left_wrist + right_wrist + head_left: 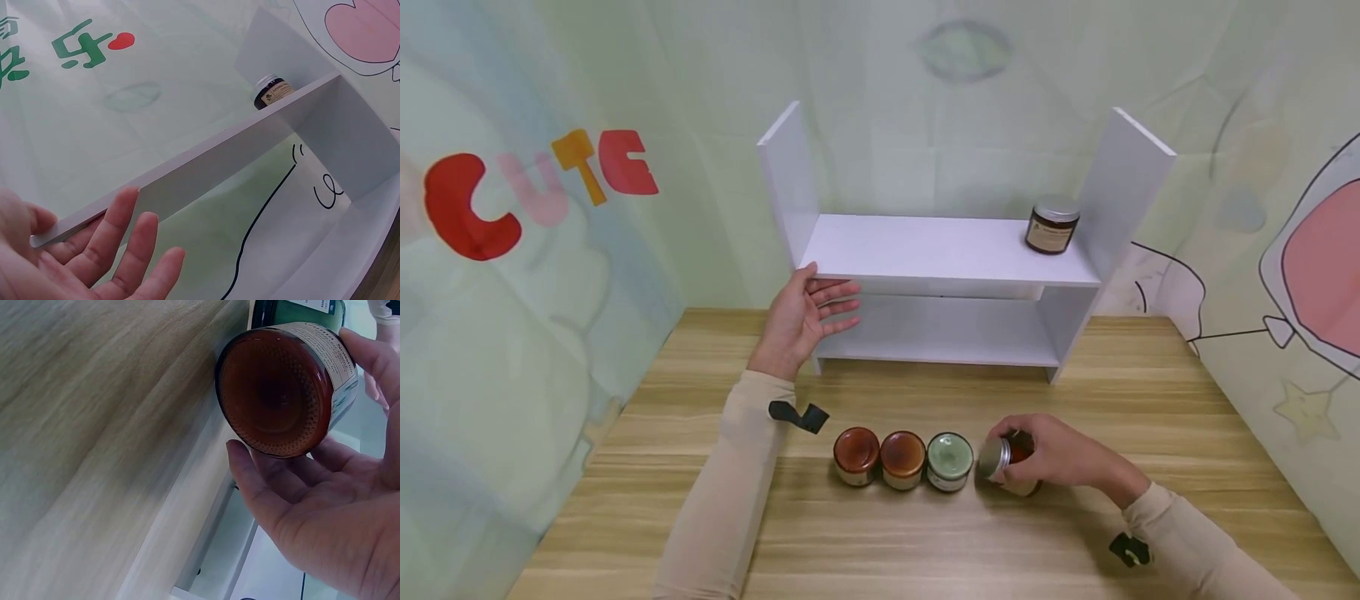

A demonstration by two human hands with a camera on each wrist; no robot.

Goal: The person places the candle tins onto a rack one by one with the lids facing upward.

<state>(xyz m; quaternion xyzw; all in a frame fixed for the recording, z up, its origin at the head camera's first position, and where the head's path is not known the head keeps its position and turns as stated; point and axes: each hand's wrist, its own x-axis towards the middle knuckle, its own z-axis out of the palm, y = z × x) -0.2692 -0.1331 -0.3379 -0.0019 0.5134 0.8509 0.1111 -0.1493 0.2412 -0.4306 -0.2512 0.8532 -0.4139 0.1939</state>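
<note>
My right hand (pixel 1056 454) grips an amber glass candle jar (pixel 278 394) with a metal lid and paper label, tilted onto its side close over the table. Its lid faces left in the head view; its round base fills the right wrist view. Just left of it stands a green jar (pixel 950 456), with two reddish-brown jars (pixel 903 458) further along the row. At the left end of the white shelf (pixel 925 250), my left hand (pixel 801 321) pinches the upper board's front edge, thumb on top and forefinger beneath, other fingers spread.
One dark jar with a silver lid (pixel 1052 225) stands at the right end of the upper board, near the upright side panel (pixel 1123 187). A lower board (pixel 947 329) lies beneath. Printed cloth walls surround the wooden table (pixel 647 467).
</note>
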